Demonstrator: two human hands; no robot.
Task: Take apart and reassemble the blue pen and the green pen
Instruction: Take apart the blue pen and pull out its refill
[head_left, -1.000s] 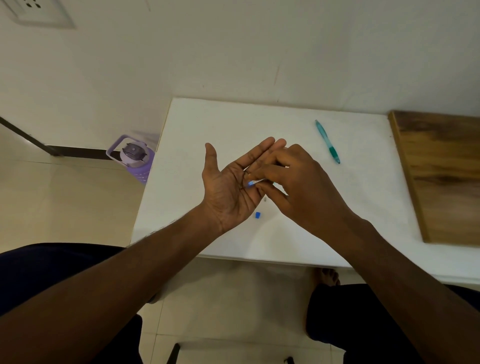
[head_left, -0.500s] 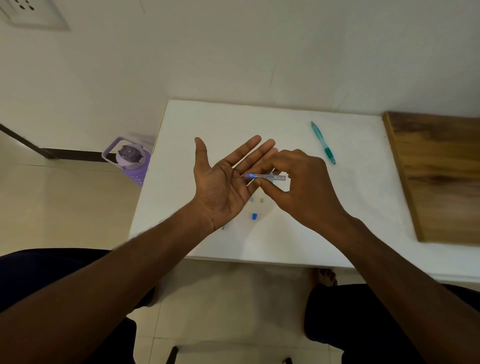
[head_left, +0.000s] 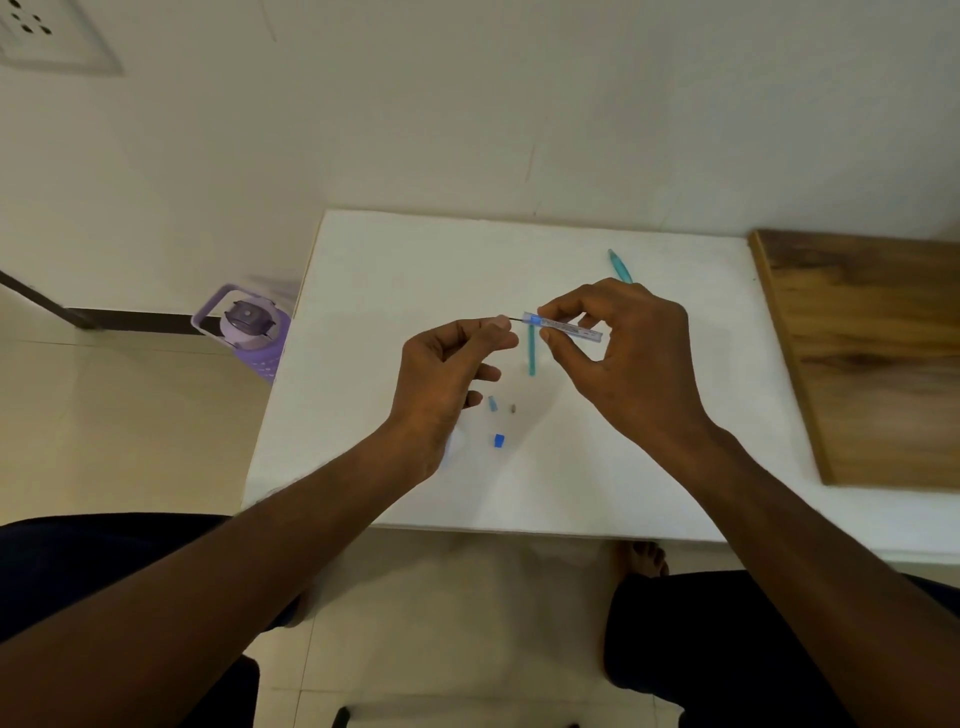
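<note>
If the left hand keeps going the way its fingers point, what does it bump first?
Probably the clear blue-tipped pen barrel held by the right hand; the left hand pinches a thin refill aimed at it.

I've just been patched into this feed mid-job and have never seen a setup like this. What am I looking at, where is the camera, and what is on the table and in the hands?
There is no machine here: a person works with two bare hands, and the single camera sits on their head, looking forward and down. The right hand pinches the clear barrel of the blue pen. The left hand pinches a thin dark rod that sticks out of the barrel's blue end. On the white table lie a teal tube, a small blue cap and two tiny parts, one bluish and one dark. The green pen lies behind the right hand, partly hidden. A wooden board is on the right; a purple bottle stands on the floor.
</note>
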